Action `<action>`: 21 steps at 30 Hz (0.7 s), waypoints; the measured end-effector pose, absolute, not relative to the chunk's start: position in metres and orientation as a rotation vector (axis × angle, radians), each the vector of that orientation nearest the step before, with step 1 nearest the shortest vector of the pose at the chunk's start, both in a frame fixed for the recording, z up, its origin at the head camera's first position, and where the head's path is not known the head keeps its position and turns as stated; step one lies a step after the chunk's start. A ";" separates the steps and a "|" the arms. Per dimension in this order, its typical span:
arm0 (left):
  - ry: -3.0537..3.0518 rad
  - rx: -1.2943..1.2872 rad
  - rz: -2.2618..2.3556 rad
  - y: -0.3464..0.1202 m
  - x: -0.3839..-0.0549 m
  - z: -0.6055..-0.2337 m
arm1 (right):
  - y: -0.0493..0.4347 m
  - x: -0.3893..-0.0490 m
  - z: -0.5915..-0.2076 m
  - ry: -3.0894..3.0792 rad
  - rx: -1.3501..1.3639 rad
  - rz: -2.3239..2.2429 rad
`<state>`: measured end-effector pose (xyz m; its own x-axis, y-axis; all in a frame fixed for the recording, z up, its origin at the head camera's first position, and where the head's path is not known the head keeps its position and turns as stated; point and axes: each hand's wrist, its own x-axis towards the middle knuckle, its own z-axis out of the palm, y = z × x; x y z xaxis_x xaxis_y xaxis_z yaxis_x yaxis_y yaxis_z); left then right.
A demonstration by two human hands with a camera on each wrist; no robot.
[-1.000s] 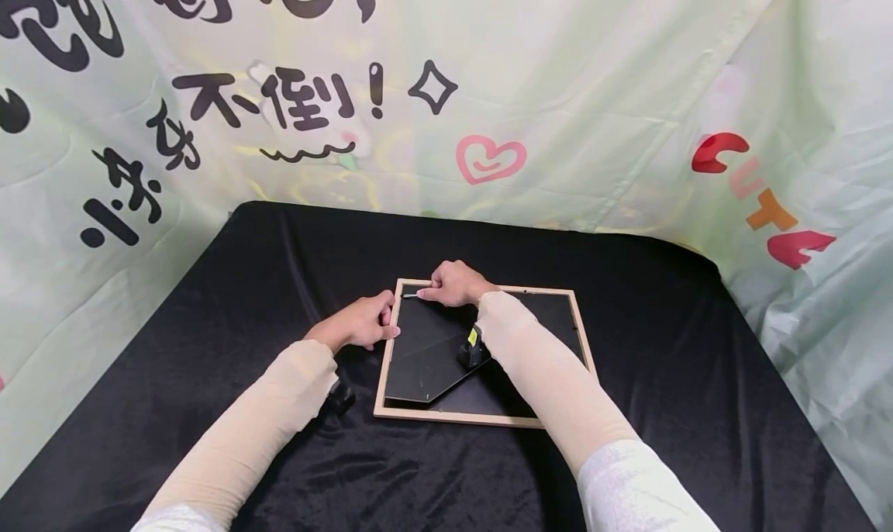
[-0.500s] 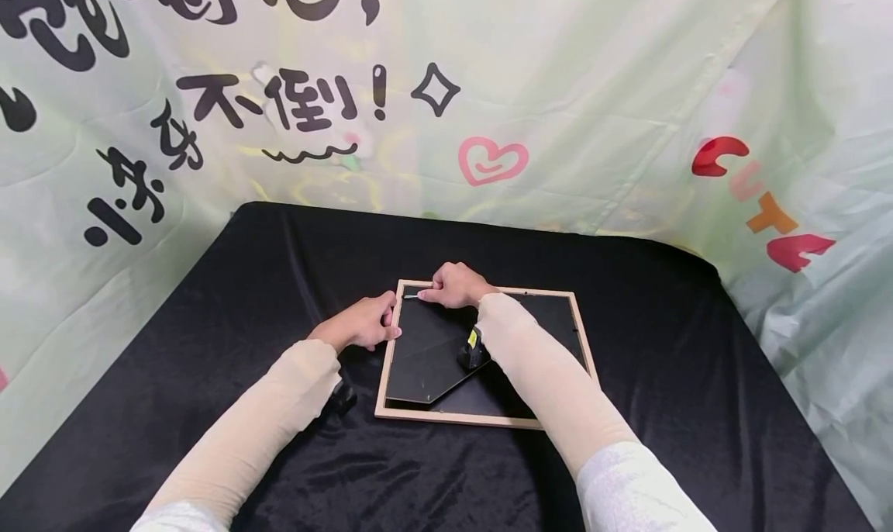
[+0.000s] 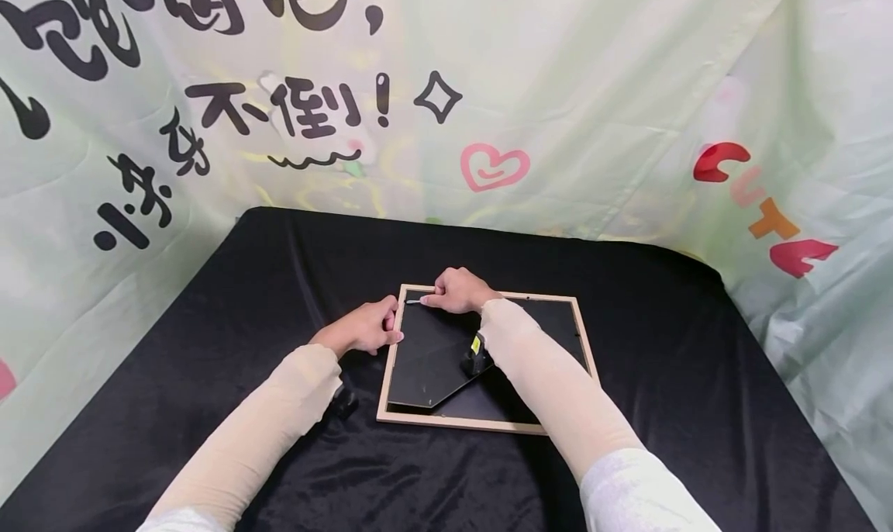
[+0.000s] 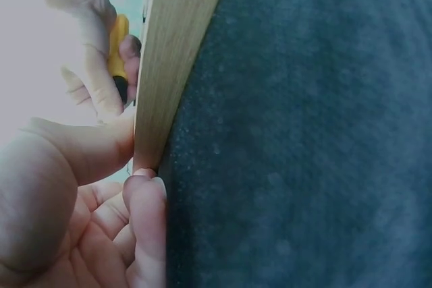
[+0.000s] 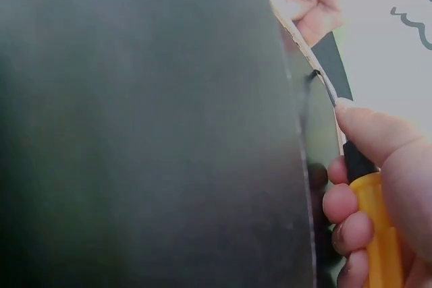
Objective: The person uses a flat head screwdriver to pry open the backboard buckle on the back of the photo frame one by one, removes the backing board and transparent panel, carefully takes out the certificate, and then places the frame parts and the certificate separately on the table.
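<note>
A picture frame with light wooden edges lies back side up on the black cloth. Its dark backing carries a flap with a slanted edge. My left hand pinches the frame's left edge between thumb and finger; the wooden edge shows close up in the left wrist view. My right hand, over the far left corner, grips a screwdriver with a yellow and black handle. Its thin metal shaft points at a small black tab on the frame's inner edge, the tip right at it.
Black cloth covers the table around the frame. More small dark tabs line the frame's inner edge. A printed fabric backdrop with lettering and a pink heart hangs behind and at both sides.
Both hands keep their hold on the frame and the screwdriver at the same corner. The whole head view has shifted slightly; little else differs.
</note>
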<state>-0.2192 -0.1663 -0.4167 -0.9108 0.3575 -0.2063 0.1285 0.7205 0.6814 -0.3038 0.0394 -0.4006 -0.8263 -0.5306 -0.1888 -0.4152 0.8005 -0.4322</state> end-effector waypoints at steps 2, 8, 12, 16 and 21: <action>2.605 0.370 1.005 -0.166 -0.219 -0.417 | 0.040 -0.304 -0.402 2.685 -0.742 -0.557; 2.587 0.363 1.014 -0.164 -0.219 -0.417 | 0.043 -0.306 -0.404 2.686 -0.749 -0.564; 2.600 0.366 0.978 -0.164 -0.220 -0.417 | 0.044 -0.307 -0.404 2.674 -0.744 -0.573; 2.614 0.384 0.959 -0.165 -0.221 -0.415 | 0.042 -0.307 -0.403 2.655 -0.720 -0.602; 2.613 0.401 0.971 -0.166 -0.220 -0.417 | 0.040 -0.306 -0.402 2.638 -0.688 -0.610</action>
